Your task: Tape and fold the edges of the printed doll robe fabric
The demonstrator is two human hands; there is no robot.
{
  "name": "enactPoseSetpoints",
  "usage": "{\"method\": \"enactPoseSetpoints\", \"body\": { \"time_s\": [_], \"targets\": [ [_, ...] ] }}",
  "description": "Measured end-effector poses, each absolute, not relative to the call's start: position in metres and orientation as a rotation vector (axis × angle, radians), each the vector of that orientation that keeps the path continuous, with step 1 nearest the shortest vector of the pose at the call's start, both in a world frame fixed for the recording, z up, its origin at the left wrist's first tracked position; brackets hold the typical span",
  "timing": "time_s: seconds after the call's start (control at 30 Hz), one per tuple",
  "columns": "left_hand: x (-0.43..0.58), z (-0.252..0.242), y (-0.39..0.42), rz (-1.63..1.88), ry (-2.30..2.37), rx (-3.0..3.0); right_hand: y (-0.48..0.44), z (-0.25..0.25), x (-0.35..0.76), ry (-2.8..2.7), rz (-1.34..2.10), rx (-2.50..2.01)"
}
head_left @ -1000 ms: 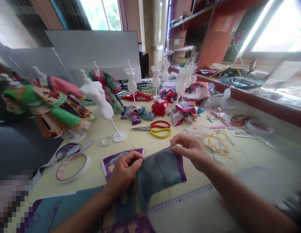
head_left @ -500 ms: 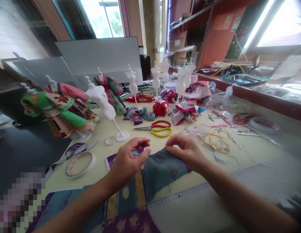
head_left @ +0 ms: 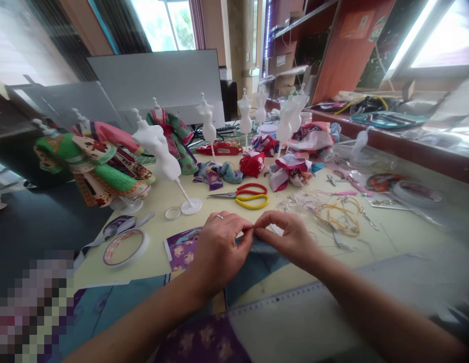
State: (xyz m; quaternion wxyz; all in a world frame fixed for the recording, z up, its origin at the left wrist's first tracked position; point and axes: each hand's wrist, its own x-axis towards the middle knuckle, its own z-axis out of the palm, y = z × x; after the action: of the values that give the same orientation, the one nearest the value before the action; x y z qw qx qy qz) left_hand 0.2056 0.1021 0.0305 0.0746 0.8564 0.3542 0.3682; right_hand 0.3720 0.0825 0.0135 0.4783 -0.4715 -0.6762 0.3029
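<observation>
A blue-grey piece of fabric (head_left: 253, 272) rises from the table to my fingertips. My left hand (head_left: 226, 247), with a ring on one finger, pinches the fabric's upper edge. Right beside it my right hand (head_left: 287, 234) pinches the same edge, and the fingertips of both hands meet. Under my left forearm lies more teal cloth (head_left: 117, 302). Purple flowered cloth (head_left: 204, 338) is at the near edge, and a smaller purple flowered piece (head_left: 181, 252) lies left of my left hand. A clear ruler (head_left: 279, 300) lies below the hands.
Red-and-yellow-handled scissors (head_left: 249, 195) lie beyond my hands. A tape roll (head_left: 126, 247) is at left. White mini dress forms (head_left: 164, 156) stand behind, near a form in a green costume (head_left: 94, 171). Yellow cord (head_left: 338, 217) and fabric bundles (head_left: 290, 169) lie farther right.
My left hand has moved right and closed on the fabric's edge beside my right hand. My right hand keeps its pinch. The camera view has shifted slightly.
</observation>
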Motion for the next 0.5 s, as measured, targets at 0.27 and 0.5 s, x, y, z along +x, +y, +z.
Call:
{"method": "enactPoseSetpoints", "body": {
  "time_s": [0.27,0.5],
  "targets": [
    [0.197,0.040,0.086,1.145,1.163,2.210,0.087,0.012,0.375,-1.569,0.890,-1.209],
    [0.227,-0.012,0.017,0.962,0.119,2.614,0.093,0.003,0.376,-1.464,1.097,-1.200]
  ]
}}
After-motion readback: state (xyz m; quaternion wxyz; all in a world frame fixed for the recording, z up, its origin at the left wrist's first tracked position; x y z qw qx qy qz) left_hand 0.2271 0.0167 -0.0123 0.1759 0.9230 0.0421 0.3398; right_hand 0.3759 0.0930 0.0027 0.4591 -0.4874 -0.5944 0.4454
